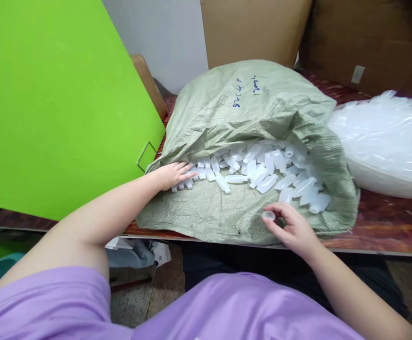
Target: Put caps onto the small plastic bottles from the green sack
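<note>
A grey-green woven sack lies open on the wooden table, and several small translucent white plastic bottles spill from its mouth. My left hand reaches to the left end of the pile with its fingers stretched flat over a few bottles. My right hand rests on the sack's front flap and pinches one small white bottle by its round open end between thumb and fingers.
A large bright green board leans at the left with a metal wire loop beside it. A clear plastic bag of white items sits at the right. Cardboard boxes stand behind. The table's front edge runs below my hands.
</note>
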`<state>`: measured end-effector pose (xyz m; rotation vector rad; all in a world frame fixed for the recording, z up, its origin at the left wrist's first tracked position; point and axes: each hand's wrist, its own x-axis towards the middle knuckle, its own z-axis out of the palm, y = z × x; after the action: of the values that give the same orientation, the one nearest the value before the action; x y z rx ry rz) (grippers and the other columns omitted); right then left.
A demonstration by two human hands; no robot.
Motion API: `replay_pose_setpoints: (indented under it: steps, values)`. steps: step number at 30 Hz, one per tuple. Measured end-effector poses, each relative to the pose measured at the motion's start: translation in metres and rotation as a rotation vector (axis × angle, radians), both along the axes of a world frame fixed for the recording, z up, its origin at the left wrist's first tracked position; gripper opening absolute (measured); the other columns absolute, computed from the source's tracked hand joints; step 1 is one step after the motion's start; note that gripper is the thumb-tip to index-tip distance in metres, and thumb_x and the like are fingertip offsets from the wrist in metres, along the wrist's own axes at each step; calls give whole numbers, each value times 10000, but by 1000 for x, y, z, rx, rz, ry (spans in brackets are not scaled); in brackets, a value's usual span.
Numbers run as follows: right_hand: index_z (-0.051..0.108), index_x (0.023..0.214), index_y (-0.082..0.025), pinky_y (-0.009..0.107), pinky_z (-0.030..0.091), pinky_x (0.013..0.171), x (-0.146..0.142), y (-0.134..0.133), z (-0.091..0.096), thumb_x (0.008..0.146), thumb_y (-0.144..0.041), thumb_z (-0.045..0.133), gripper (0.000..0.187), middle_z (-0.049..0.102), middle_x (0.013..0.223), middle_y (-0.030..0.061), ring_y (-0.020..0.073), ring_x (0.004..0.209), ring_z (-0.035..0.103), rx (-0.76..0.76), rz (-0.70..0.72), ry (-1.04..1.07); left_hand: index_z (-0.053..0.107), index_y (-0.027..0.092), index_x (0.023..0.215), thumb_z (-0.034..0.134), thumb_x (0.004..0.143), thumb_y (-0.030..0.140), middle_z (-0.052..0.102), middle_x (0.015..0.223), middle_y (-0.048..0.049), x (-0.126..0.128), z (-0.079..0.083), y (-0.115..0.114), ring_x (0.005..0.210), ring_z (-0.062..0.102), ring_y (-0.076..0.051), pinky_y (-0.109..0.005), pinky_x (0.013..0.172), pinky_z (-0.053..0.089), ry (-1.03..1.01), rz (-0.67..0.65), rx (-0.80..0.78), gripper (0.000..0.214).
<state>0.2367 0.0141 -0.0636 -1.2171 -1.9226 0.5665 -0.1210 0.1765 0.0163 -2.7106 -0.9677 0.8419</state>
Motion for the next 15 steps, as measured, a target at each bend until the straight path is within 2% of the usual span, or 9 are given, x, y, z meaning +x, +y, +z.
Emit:
replay_pose_setpoints:
  steps: [4,8,11,15]
  values:
    - [541,922,-200,273,456,631,-1,2,-6,832,-333,540,161,554,758,26,142,675,534,1,7,-7,205,199,1424,477,675,78,491,1252,-168,0,-8,14,1068,499,-300,-390,916,338,4,-97,-8,806]
    - [546,910,-204,263,448,624,1,3,-8,828,-327,547,148,557,750,17,133,654,523,-17,-51,10,171,186,1427,487,685,150,523,1125,-170,-1,-12,14,890,554,-279,-368,796,402,-6,-65,6,807]
    - [550,919,-203,269,453,637,0,3,-7,829,-331,538,157,569,766,21,138,667,539,-21,-27,-17,180,156,1418,511,693,235,531,1055,-163,1,-11,6,860,558,-278,-360,777,411,-48,-65,-6,802]
    - [548,921,-199,271,454,641,-2,3,-6,833,-332,532,160,560,760,24,138,670,542,-27,-1,-51,290,153,1365,534,671,281,524,1062,-150,14,-10,-7,867,563,-271,-344,764,424,-122,-34,-52,747]
